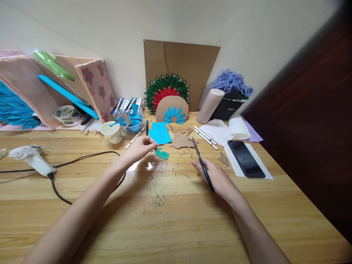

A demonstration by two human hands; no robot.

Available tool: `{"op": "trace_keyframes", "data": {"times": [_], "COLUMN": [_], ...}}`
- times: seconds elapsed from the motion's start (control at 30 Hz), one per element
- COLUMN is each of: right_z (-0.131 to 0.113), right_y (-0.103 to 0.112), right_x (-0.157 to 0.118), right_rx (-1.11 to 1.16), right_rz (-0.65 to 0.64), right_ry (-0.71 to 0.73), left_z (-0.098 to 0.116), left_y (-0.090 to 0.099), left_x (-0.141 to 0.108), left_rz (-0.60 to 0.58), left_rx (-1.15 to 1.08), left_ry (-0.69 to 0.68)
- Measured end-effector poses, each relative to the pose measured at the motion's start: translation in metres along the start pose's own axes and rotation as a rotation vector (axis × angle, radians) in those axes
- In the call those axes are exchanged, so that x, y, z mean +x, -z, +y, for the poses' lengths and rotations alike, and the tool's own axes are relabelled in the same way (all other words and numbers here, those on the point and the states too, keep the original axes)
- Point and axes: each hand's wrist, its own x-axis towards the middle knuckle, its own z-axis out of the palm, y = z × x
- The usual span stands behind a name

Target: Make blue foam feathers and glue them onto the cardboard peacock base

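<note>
My right hand (213, 176) is closed around dark-handled scissors (202, 163), whose blades point up and away over the table. My left hand (143, 148) has its thumb and fingers pinched together at the near end of a green leaf-shaped piece (162, 154); whether they grip it is too small to tell. Just behind lies a blue sheet (160, 133), with brown cardboard scraps (181, 140) to its right. A rounded cardboard piece with blue petals (174, 114) leans before a green and red petal fan (167, 90).
A glue gun (33, 159) and its black cable lie at the left. Behind stand a paper cup (112, 132), a tub of blue scraps (133, 123) and markers. Toward the right are a phone (246, 158), white pens (205, 137) and a pink cylinder (210, 106).
</note>
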Motion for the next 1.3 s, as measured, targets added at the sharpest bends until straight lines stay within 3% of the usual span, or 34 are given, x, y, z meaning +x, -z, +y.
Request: {"op": "trace_keyframes", "data": {"times": [0.13, 0.27, 0.33, 0.4, 0.47, 0.57, 0.7, 0.8, 1.07, 1.3], "right_z": [0.01, 0.023, 0.024, 0.018, 0.002, -0.027, -0.05, -0.052, -0.039, 0.002], "right_y": [0.014, 0.015, 0.014, 0.007, -0.005, -0.035, -0.069, -0.079, -0.051, -0.008], "right_x": [0.008, 0.011, 0.012, 0.013, 0.014, 0.02, 0.036, 0.045, 0.037, 0.045], "right_rx": [-0.458, -0.568, -0.606, -0.634, -0.576, -0.381, -0.318, -0.285, -0.154, -0.094], "right_rz": [0.104, 0.108, 0.179, 0.308, 0.347, 0.148, 0.124, 0.13, 0.084, 0.29], "right_ry": [-0.081, -0.105, -0.08, 0.001, 0.169, 0.456, 0.5, 0.504, 0.54, 0.418], "left_z": [-0.043, -0.077, -0.088, -0.093, -0.095, -0.092, -0.092, -0.096, -0.099, -0.098], "left_y": [0.011, 0.013, 0.014, 0.015, 0.016, 0.018, 0.02, 0.02, 0.022, 0.021], "left_x": [-0.016, -0.029, -0.032, -0.033, -0.035, -0.039, -0.042, -0.04, -0.037, -0.038], "left_rz": [0.144, 0.137, 0.16, 0.175, 0.19, 0.227, 0.28, 0.326, 0.367, 0.398], "left_rx": [0.061, 0.007, 0.042, 0.081, 0.127, 0.239, 0.374, 0.41, 0.408, 0.461], "left_ry": [-0.005, -0.036, -0.095, -0.142, -0.188, -0.273, -0.337, -0.322, -0.305, -0.27]}}
